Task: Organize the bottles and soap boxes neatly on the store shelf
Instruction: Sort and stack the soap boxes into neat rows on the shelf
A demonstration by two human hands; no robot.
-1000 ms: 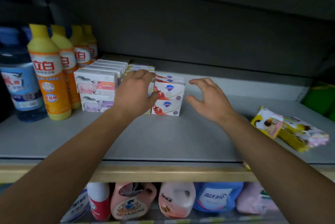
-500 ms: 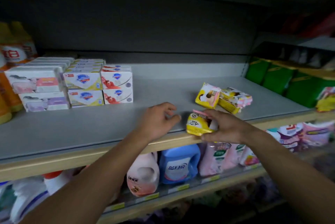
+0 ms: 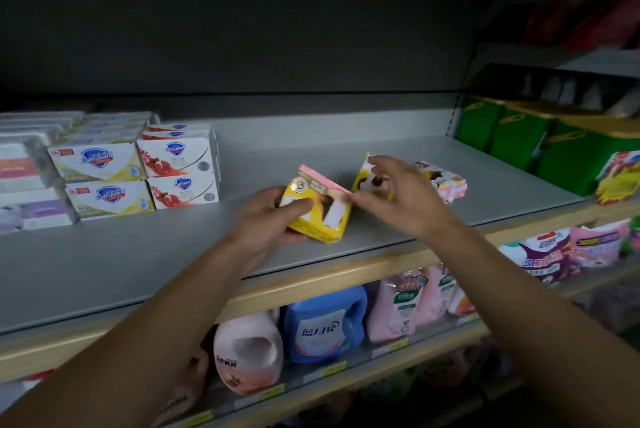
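Yellow soap box [image 3: 320, 209] gripped in left hand [image 3: 268, 219], thumb across its front, tilted just above grey shelf [image 3: 145, 254] near front edge. Right hand [image 3: 391, 199] beside it, fingers loosely spread and relaxed, touching second yellow box [image 3: 363, 178]; third such pack [image 3: 446, 185] behind, partly hidden. Four white stacked soap boxes [image 3: 138, 178] well apart at left. Green bins [image 3: 540, 147] at right; blue detergent jug [image 3: 323, 325] below.

On the grey shelf [image 3: 173, 254], the left hand [image 3: 266, 219] grips a tilted yellow soap box [image 3: 320, 209], the right hand [image 3: 391, 192] reaches over a second yellow box [image 3: 367, 174] at its two o'clock, and stacked white soap boxes [image 3: 138, 174] stand at nine o'clock.
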